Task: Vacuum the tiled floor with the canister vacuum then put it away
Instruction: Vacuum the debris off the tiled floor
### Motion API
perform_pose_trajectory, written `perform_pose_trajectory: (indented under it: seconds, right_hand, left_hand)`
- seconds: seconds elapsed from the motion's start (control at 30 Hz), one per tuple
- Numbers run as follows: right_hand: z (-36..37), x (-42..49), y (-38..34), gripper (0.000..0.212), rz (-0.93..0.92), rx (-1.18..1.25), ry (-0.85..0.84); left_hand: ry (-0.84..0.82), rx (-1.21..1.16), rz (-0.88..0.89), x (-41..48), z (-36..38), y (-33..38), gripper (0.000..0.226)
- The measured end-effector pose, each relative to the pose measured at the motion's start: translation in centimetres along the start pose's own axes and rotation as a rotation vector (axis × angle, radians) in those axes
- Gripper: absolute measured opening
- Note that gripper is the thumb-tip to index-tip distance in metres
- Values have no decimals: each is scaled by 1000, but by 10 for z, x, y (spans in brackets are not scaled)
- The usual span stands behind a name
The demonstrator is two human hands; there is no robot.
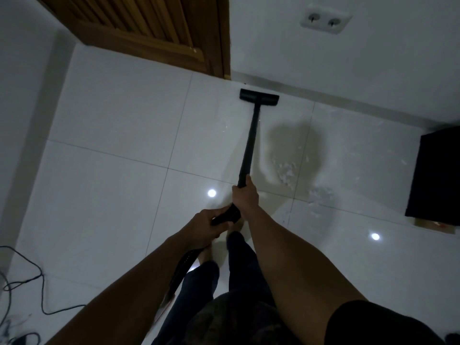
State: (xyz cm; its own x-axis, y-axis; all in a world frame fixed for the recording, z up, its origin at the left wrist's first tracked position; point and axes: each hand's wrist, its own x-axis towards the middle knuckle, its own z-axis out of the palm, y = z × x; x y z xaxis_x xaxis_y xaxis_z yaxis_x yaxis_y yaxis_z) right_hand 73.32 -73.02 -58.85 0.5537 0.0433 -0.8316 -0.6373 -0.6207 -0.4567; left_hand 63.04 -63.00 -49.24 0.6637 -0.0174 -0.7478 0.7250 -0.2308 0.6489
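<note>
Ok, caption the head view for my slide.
Both hands push the vacuum head to the wall; debris lies right.

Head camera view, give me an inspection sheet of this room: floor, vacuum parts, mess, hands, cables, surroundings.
Surface: glossy white tiled floor, two ceiling-light reflections.
Job's things: black floor head flat on the tiles near the wall base; black wand slanting back to the hands; ribbed hose trailing down by the legs. Canister not in view.
Clutter: white scraps scattered right of the wand, not yet reached.
Grip: right hand shut on the wand; left hand shut on the handle end.
Cables: thin dark cable looping at lower left.
Surroundings: wooden door, double wall socket, black cabinet at right.
</note>
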Motion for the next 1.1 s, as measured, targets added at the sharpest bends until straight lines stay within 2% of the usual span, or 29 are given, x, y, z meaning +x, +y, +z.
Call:
perform_pose_trajectory:
  seconds: [0.27, 0.5, 0.67, 0.83, 0.97, 1.1]
  right_hand:
    - [24, -7, -10, 69, 0, -85, -89]
    - [46, -36, 13, 72, 51, -120, -62]
    - [82, -47, 80, 79, 17, -268, 38]
    - [116, -52, 160, 74, 52, -196, 156]
    - [109, -132, 147, 67, 35, -204, 144]
    - [108, -179, 169, 61, 69, -97, 133]
  left_hand:
    - [38, -48, -21, -19, -11, -4, 38]
    - [-29, -48, -32, -57, -15, -20, 30]
    - [-89, 5, -36, -103, -5, -55, 35]
    - [-155, 83, -28, -151, 9, -95, 40]
    - [-170, 132, -5, -178, 19, -113, 35]
    - [-226, 149, -19, -195, 35, -145, 36]
